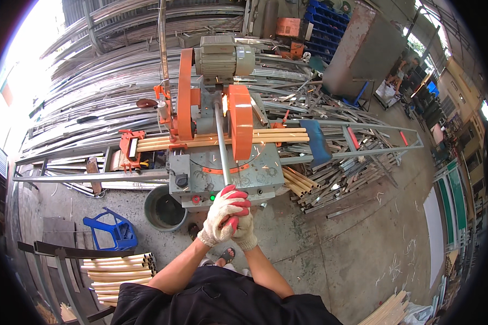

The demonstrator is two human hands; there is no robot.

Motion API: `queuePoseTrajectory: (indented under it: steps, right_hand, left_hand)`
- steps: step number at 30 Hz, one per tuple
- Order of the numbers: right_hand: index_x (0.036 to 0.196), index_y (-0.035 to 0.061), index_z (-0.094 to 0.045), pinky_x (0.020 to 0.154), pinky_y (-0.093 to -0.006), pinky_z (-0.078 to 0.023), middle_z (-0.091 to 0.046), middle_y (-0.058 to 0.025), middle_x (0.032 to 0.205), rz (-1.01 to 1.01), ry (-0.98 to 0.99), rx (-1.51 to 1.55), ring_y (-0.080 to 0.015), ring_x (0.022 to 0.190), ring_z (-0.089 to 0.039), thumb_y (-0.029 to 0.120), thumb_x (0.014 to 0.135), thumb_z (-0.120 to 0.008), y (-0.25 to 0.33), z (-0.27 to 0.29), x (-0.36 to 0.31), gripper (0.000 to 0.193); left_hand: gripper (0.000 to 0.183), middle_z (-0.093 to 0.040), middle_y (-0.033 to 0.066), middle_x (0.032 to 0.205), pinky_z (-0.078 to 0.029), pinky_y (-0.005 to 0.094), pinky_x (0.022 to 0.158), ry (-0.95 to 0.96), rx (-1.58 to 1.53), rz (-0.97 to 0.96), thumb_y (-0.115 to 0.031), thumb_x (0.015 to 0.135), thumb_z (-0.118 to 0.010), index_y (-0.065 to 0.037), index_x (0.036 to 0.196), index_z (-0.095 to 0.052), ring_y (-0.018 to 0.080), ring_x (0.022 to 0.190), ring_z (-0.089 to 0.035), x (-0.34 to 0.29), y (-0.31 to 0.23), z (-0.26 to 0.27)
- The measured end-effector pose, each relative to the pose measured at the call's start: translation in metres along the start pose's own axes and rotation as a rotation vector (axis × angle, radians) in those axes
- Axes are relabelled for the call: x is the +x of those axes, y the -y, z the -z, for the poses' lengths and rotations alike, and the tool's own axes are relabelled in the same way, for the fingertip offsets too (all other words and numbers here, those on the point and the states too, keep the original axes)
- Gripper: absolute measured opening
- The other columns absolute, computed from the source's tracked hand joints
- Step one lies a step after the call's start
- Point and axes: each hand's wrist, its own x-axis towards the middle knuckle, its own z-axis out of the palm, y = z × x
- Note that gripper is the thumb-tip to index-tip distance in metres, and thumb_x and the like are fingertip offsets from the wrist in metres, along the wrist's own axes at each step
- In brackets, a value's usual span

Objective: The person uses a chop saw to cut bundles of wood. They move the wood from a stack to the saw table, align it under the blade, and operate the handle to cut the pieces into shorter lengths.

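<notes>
in a metal yard, the saw surface lies straight ahead; both gloved hands, left hand over right hand, clench the lever, which runs away toward the crosswise tubes.

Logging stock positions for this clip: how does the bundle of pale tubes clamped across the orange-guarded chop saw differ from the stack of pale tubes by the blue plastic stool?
The clamped bundle of pale tubes lies raised on the saw bed, under the orange blade guard, throwing sparks. The stack of pale tubes rests low on a dark rack beside the blue plastic stool, untouched, open ends showing. Both share colour and round section.
</notes>
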Motion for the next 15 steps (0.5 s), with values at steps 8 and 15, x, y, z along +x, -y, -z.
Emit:
queuePoseTrajectory:
  steps: [8, 15]
  right_hand:
    - [0.112, 0.0077, -0.071, 0.119, -0.0582, -0.035, -0.069, -0.0168, 0.127, 0.388, 0.219, -0.121, -0.0447, 0.132, -0.057, 0.02, 0.082, -0.072, 0.015, 0.027, -0.004, 0.032]
    - [0.111, 0.0045, -0.062, 0.111, -0.0544, -0.044, -0.07, -0.0177, 0.114, 0.668, 0.113, 0.072, -0.0318, 0.114, -0.067, 0.012, 0.094, -0.057, 0.107, 0.017, 0.132, 0.019]
  left_hand:
    - [0.046, -0.06, 0.0256, 0.138, -0.033, 0.056, 0.12, -0.018, 0.039, 0.251, -0.015, 0.084, -0.064, 0.001, 0.127, -0.063, 0.0431, 0.135, -0.055, -0.048, -0.018, 0.04]
    - [0.021, -0.072, 0.0115, 0.103, -0.053, 0.0303, 0.088, -0.316, 0.227, 0.865, -0.008, 0.101, -0.06, 0.002, 0.117, -0.067, 0.0147, 0.096, -0.067, -0.097, 0.016, 0.148]
